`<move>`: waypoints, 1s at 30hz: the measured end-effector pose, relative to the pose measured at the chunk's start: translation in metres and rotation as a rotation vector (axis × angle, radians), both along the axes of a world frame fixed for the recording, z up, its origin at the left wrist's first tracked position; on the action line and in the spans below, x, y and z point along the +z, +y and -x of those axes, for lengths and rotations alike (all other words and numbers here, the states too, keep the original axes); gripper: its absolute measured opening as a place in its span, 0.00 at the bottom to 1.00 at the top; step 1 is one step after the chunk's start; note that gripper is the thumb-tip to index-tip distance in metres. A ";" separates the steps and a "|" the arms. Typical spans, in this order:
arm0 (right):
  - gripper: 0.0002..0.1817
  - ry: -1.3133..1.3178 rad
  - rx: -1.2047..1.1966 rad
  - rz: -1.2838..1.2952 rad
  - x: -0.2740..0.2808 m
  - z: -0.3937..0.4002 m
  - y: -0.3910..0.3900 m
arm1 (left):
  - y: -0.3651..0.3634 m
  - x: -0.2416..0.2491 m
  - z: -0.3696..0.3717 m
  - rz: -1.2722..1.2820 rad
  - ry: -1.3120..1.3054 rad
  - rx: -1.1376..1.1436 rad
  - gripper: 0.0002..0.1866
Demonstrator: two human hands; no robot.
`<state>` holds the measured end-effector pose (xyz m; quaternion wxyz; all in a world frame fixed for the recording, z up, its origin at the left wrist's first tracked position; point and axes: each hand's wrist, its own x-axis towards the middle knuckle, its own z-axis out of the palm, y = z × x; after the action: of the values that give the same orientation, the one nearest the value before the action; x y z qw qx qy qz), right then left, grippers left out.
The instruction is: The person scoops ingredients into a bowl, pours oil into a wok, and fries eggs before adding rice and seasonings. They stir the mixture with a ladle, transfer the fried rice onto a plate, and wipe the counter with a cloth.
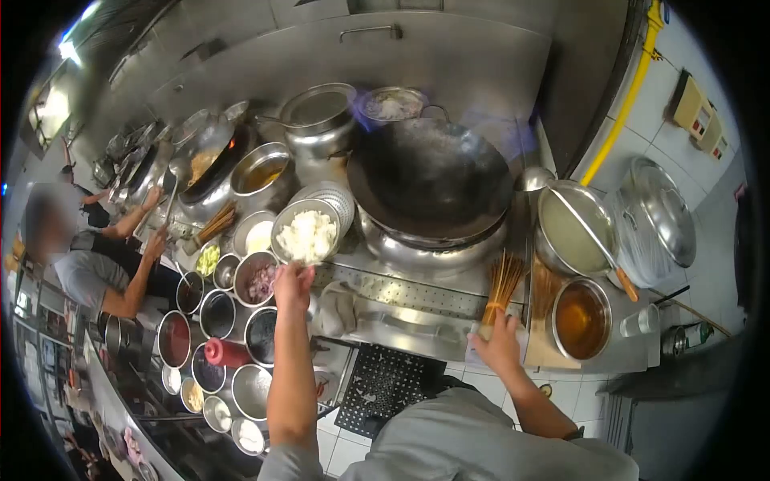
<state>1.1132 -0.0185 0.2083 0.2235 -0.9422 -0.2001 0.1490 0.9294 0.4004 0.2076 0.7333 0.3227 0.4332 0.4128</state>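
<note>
My left hand is at the near rim of a metal bowl heaped with white chunks of food, gripping its edge. The bowl overlaps a perforated strainer behind it. In my right hand is a bamboo wok brush, its bristles pointing up and away from me, the fingers wrapped round its lower end. Between and beyond both hands, a large dark wok sits tilted on the burner, with faint haze over it.
On the right stand a pot of cloudy liquid with a ladle across it, and a pot of amber liquid. Several seasoning pots surround a red squeeze bottle at left. Another person works at a farther wok.
</note>
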 end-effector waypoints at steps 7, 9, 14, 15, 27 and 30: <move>0.38 -0.029 -0.010 -0.080 0.068 -0.051 -0.039 | 0.093 -0.061 -0.108 0.113 0.134 0.117 0.10; 0.33 0.000 -0.068 -0.136 0.082 -0.065 -0.051 | 0.105 -0.088 -0.110 0.150 0.144 0.131 0.13; 0.23 -0.002 0.146 -0.199 0.080 -0.054 -0.045 | 0.019 -0.020 -0.074 -0.111 0.161 0.011 0.17; 0.19 -0.027 0.016 -0.297 0.087 -0.055 -0.042 | -0.020 0.000 -0.060 -0.271 0.212 -0.070 0.15; 0.21 -0.576 -0.054 0.483 0.018 -0.317 -0.229 | -0.258 -0.216 0.038 -0.896 1.252 -1.385 0.28; 0.15 -0.504 -0.084 0.520 0.057 -0.310 -0.216 | -0.260 -0.246 0.009 -0.944 1.326 -1.599 0.27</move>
<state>1.4229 -0.2340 0.2649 -0.0741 -0.9821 -0.1654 -0.0514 0.9205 0.1408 -0.0386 0.2181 0.9044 0.2070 -0.3027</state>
